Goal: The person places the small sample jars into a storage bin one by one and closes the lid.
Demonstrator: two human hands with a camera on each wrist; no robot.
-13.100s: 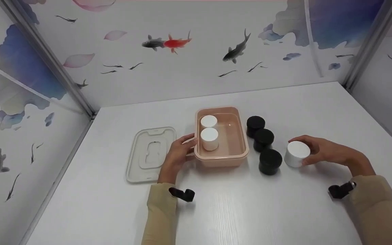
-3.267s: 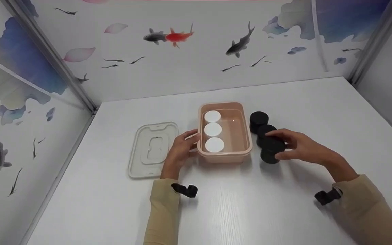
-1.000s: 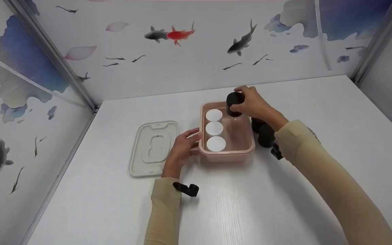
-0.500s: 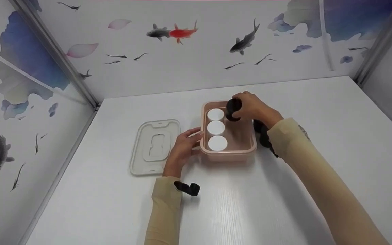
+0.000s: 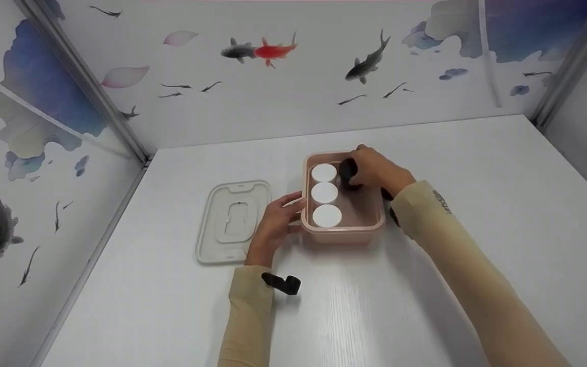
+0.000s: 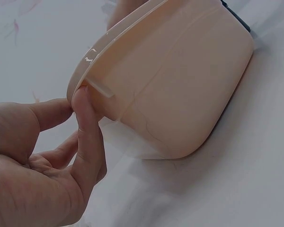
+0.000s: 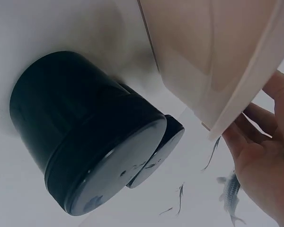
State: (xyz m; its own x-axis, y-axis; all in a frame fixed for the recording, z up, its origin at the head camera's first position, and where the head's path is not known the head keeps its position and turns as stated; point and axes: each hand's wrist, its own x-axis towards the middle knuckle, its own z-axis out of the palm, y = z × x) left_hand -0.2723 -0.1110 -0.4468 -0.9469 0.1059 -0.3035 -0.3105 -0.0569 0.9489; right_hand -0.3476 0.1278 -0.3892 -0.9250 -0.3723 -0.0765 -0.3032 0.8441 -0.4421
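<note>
In the head view a peach plastic box [image 5: 344, 233] stands with its long sides running away from me. Three white round-lidded jars [image 5: 324, 193] fill a row along its left side. My left hand [image 5: 273, 224] grips the box's left rim; the left wrist view shows thumb and finger pinching the rim [image 6: 109, 40]. My right hand [image 5: 379, 169] holds a black jar [image 5: 346, 172] by its upper part, lowered inside the box's far right corner beside the farthest white jar. The jar's lower part is hidden by the box and fingers.
Two more black jars [image 7: 66, 113] stand on the table just right of the box, mostly hidden by the right sleeve [image 5: 426, 209] in the head view. A pale translucent lid [image 5: 235, 224] lies flat left of the box. Printed walls [image 5: 314, 117] enclose the table.
Three white jars were placed in the box earlier. The right hand then lifted the nearest black jar, carried it over the box's far right corner, and has since lowered it inside. The left hand stays put.
</note>
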